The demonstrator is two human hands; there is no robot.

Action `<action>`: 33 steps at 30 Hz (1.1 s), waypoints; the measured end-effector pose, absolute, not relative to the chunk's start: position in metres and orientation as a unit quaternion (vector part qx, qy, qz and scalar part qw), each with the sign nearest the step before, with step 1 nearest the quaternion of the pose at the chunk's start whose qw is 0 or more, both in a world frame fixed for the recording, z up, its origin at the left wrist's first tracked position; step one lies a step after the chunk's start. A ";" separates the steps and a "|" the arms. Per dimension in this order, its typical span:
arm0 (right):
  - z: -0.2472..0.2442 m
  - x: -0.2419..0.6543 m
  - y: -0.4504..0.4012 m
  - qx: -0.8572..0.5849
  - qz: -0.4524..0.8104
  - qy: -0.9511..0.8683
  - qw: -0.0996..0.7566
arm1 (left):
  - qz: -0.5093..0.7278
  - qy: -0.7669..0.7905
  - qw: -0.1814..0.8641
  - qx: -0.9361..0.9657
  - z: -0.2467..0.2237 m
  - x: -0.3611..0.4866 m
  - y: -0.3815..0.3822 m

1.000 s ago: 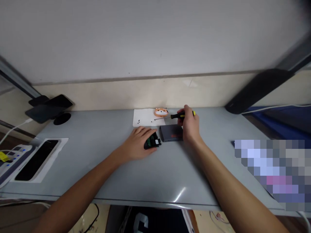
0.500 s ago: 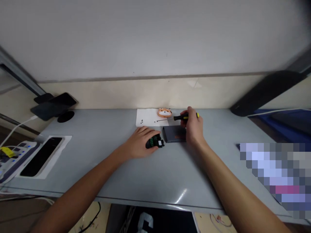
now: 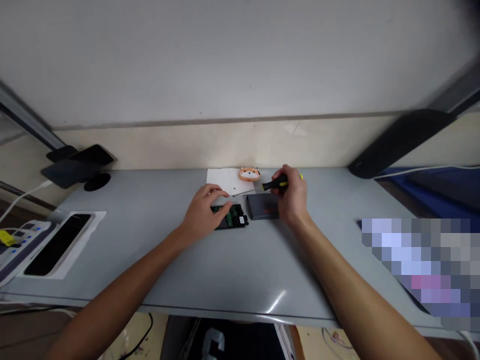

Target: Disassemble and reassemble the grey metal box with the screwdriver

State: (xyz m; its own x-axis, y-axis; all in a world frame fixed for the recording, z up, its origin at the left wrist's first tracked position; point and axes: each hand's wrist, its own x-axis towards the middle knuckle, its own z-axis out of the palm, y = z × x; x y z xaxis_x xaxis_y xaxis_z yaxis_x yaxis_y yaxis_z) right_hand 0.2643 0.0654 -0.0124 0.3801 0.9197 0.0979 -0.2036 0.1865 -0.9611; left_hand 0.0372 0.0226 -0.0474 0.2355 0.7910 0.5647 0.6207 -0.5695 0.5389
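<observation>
My right hand is closed around the black-and-yellow handle of a screwdriver. Its thin shaft points left, and a tiny dark speck, perhaps a screw, shows at the tip. My left hand reaches toward that tip with thumb and forefinger apart, nothing visible between them. Below the fingers lies a green circuit board in a black base, partly covered by the hand. Just right of it stands a dark grey metal box, partly behind my right hand. White paper with a small dark speck lies behind.
An orange dog-faced case sits on the paper's right side. On the left are a phone, a power strip and a stand with another phone. A black cylindrical object leans at the right, near a blurred-out item.
My left hand has let go of the circuit board and moved up and left toward the screwdriver tip. The screwdriver tip has come off the paper toward the left fingers.
</observation>
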 end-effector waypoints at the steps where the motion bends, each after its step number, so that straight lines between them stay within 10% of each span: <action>1: -0.012 0.263 0.064 -0.484 0.417 -0.377 0.670 | 0.423 0.452 0.102 0.779 -0.047 0.038 0.022; 18: -0.018 0.255 0.060 -0.478 0.431 -0.406 0.648 | 0.437 0.460 0.204 0.746 -0.045 0.040 0.025; 33: -0.006 0.259 0.052 -0.487 0.380 -0.446 0.647 | 0.402 0.436 0.039 0.804 -0.041 0.031 0.026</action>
